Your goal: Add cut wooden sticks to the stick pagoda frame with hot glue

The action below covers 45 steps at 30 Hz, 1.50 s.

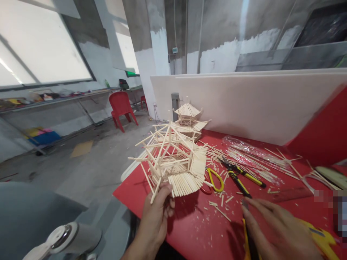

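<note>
My left hand (159, 206) grips the lower edge of a pavilion model (187, 182) built of thin wooden sticks, thumb on top. Bare rafters form its open roof frame, while closely laid sticks cover part of the lower eave. At the lower right, my right hand (279, 227) is closed around a yellow-and-black hand tool (246, 234), with a finger along it. Its dark tip points away from me; my fingers hide much of it, and its exact kind is unclear. The two hands are apart.
Pliers (238, 177) and yellow-handled scissors (217, 180) lie on the red tabletop (195, 231) among stick offcuts. Behind are a finished-looking pavilion model (187, 112) and bagged sticks (252, 159). A yellow object (322, 238) sits right; a white bottle (78, 236) stands lower left.
</note>
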Tool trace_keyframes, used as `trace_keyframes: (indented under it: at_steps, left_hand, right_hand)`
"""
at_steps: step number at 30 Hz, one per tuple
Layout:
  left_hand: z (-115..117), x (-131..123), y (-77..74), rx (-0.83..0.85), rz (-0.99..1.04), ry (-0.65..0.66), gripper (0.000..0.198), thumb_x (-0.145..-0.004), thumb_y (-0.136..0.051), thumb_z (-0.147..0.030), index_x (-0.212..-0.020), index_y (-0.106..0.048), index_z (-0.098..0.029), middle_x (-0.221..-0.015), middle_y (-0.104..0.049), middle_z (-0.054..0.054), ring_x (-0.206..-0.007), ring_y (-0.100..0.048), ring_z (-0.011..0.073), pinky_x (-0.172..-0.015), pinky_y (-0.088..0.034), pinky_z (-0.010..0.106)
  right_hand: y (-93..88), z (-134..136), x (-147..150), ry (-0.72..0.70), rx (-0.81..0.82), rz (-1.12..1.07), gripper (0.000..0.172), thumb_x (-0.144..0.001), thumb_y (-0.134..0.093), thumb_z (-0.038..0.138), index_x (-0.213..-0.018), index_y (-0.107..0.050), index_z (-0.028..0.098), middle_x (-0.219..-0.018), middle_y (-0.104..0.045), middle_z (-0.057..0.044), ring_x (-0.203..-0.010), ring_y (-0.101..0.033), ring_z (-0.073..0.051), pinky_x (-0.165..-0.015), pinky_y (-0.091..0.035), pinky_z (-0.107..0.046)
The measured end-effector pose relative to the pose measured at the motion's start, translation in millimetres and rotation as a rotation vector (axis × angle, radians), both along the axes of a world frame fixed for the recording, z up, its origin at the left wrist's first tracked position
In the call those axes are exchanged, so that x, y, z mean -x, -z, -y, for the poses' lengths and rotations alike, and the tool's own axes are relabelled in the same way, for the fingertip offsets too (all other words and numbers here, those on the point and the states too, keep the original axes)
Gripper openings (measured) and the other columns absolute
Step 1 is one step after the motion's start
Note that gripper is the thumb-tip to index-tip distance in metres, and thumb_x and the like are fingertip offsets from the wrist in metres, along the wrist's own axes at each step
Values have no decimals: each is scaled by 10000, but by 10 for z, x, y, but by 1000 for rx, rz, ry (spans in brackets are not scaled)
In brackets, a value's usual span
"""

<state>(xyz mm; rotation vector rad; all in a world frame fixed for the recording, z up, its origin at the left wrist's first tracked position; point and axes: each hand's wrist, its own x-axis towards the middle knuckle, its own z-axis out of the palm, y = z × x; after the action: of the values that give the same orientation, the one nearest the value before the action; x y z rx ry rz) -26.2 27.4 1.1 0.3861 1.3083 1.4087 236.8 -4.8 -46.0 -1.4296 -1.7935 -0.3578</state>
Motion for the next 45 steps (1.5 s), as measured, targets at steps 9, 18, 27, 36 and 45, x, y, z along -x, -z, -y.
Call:
trace_keyframes:
  at_steps: [9,18,27,36,45]
  left_hand:
    - [-4,-10,-4,-31,0,-6,229,-661,-785,-302,-784,-630,-189,-551,-546,-73,-433,-452,63,-394,-303,160]
    - [-20,-28,27,-101,124,-20,218,-651,-817,-271,-757,-649,-181,-585,-565,-61,-477,-462,74,-423,-350,170]
    - [-20,-19,55,-93,145,-28,287,-632,-834,-291,-776,-616,-172,-486,-495,-95,-400,-386,49,-371,-283,155]
    - [-36,-13,81,-80,123,-25,319,-628,-833,-309,-811,-612,-171,-493,-512,-90,-407,-392,49,-374,-289,159]
    - [-33,-25,34,-74,127,-7,284,-654,-818,-292,-790,-599,-173,-502,-502,-91,-407,-414,52,-368,-288,158]
  right_hand:
    - [-271,-39,998,-431,-96,-72,191,-861,-629,169,-1048,-670,175,-788,-639,-35,-681,-574,-148,-641,-441,-304]
    - [-384,-223,1415,-433,-173,-83,210,-884,-573,117,-1048,-697,163,-687,-576,-25,-630,-448,-145,-589,-313,-308]
    - [-316,-298,1509,-417,-142,-76,166,-910,-566,147,-998,-705,166,-667,-570,-22,-646,-423,-154,-587,-289,-324]
    - [-286,-311,1515,-410,-142,-82,165,-907,-567,142,-996,-704,162,-677,-567,-28,-651,-434,-156,-596,-320,-316]
    - [-291,-312,1529,-421,-161,-99,148,-903,-585,129,-997,-693,169,-656,-574,-15,-640,-442,-150,-591,-320,-316]
